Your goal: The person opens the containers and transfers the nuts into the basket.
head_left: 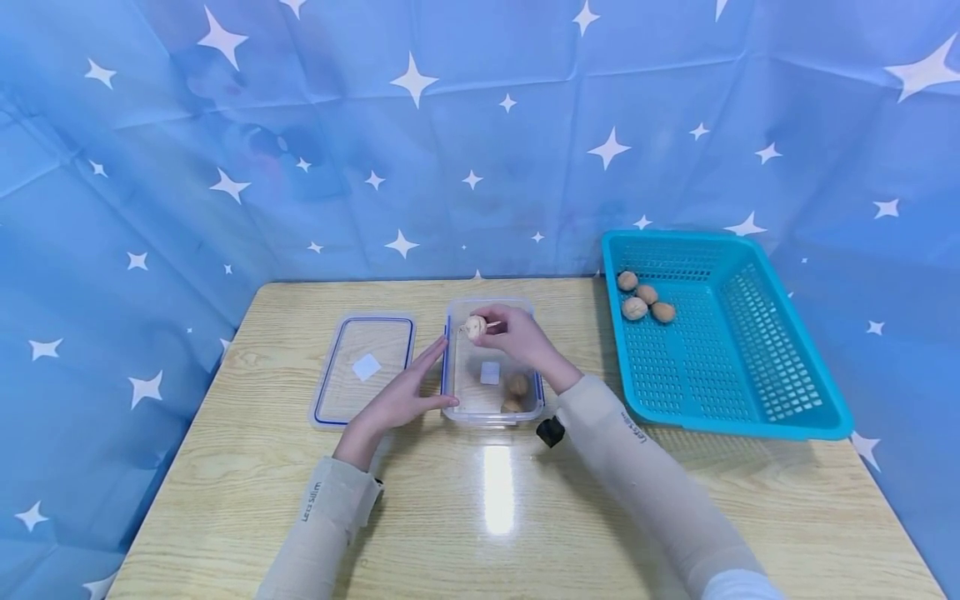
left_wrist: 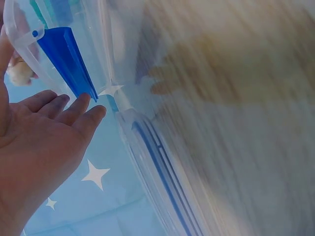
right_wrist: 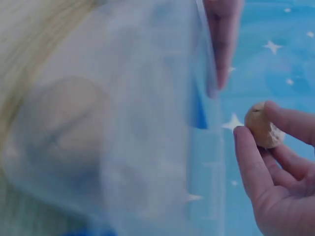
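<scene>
My right hand (head_left: 513, 335) pinches a walnut (head_left: 476, 327) between thumb and fingers, over the far part of a clear plastic box (head_left: 468, 383). The right wrist view shows the same walnut (right_wrist: 261, 125) at the fingertips, its shell pale and rough on one side. Against the box's left wall rests my left hand (head_left: 408, 392), fingers straight and thumb at the near corner. In the left wrist view its fingertips lie at a blue locking flap (left_wrist: 66, 59). Two walnuts (head_left: 517, 384) sit in the box's near right corner.
Left of the box lies its clear lid (head_left: 347, 387) with a blue seal, flat on the wooden table (head_left: 442, 508). A turquoise basket (head_left: 705, 350) at the right holds several walnuts (head_left: 634, 308) in its far left corner. A blue starred cloth (head_left: 480, 142) hangs behind.
</scene>
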Demonstrator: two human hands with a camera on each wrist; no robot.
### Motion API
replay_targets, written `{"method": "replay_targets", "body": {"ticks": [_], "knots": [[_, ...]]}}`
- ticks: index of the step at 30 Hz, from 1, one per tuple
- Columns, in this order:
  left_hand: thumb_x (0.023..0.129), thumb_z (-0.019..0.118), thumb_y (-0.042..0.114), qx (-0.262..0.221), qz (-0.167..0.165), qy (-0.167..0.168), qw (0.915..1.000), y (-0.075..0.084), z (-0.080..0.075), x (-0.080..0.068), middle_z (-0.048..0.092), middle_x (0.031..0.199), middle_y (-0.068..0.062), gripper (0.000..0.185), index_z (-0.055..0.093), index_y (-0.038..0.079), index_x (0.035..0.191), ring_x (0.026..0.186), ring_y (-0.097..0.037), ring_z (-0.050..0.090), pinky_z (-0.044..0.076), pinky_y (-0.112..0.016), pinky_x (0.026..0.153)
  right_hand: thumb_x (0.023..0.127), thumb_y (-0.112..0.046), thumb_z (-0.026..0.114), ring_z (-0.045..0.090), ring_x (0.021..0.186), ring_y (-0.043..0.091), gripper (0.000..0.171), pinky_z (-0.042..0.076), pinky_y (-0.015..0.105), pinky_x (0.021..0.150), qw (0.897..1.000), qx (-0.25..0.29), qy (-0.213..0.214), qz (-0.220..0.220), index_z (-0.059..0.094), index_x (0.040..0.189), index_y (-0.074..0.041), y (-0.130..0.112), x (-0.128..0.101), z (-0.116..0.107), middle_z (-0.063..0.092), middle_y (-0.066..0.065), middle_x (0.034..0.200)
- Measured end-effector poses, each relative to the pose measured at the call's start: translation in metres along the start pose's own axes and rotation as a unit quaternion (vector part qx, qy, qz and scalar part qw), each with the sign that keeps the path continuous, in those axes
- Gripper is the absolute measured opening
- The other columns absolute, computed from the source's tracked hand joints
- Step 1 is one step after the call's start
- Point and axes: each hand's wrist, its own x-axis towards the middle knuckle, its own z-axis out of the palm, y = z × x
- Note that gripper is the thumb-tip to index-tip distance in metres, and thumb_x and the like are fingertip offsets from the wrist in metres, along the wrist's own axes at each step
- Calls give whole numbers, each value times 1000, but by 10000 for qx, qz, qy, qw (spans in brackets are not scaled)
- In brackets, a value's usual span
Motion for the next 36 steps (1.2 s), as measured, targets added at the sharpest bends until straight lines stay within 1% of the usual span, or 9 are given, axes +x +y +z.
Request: {"method": "replay_targets", "body": {"ticks": [8,12,18,20,25,30,34,35,36], "knots": [[90,75,26,2,-58,27,10000,2,0,0,6,170,-3,97,11,22,162,157,-32,7,13,-59,125,95,-17,67,63,118,34,46,56,46,96,9995,84,270,-132,56,139,-7,-16,-13,-38,63,16,131],[90,74,26,32,-62,34,10000,3,1,-1,6,170,-4,96,10,22,162,156,-33,7,14,-60,124,96,-16,66,60,121,36,47,55,48,97,9991,74,395,-162,55,141,-6,-21,-20,-60,59,18,135],[91,74,28,-17,-148,6,9999,2,1,-1,4,170,0,96,9,25,162,157,-32,7,13,-60,124,98,-17,64,56,126,36,47,51,52,102,9982,79,601,39,53,142,-6,-24,-30,-93,57,19,139],[91,74,29,-24,-165,3,9999,2,1,-1,4,170,1,96,9,26,162,157,-32,6,13,-60,124,99,-19,63,55,127,36,48,49,53,103,9974,36,708,116,52,143,-8,-23,-33,-103,55,18,141],[91,73,30,38,-68,1,10000,1,1,-1,4,170,0,96,9,24,162,157,-33,7,14,-60,124,99,-20,62,55,126,37,49,49,53,103,9942,-173,1039,221,51,145,-8,-17,-40,-123,54,20,142],[91,73,29,37,-73,6,10000,1,0,-2,4,170,0,96,9,23,162,156,-32,7,14,-60,124,99,-23,64,55,127,35,49,49,51,102,9885,-315,1407,462,52,145,-11,-8,-43,-143,54,18,142],[91,73,29,28,-53,18,10000,1,0,-2,4,170,0,96,9,22,162,157,-33,7,14,-61,124,99,-25,63,53,128,34,52,49,50,101,9833,-409,1674,593,49,147,-11,2,-45,-158,53,18,145],[91,73,29,29,-40,23,10000,0,0,-2,4,170,0,96,9,22,162,157,-33,7,14,-61,124,99,-27,63,52,129,34,54,50,47,98,9820,-421,1721,648,48,148,-11,4,-45,-161,51,18,146],[91,73,29,32,-39,26,10000,0,0,-2,4,170,1,96,9,22,162,157,-32,7,14,-60,124,99,-28,63,51,130,34,55,49,47,99,9810,-416,1769,682,47,148,-11,6,-45,-165,51,18,147]]}}
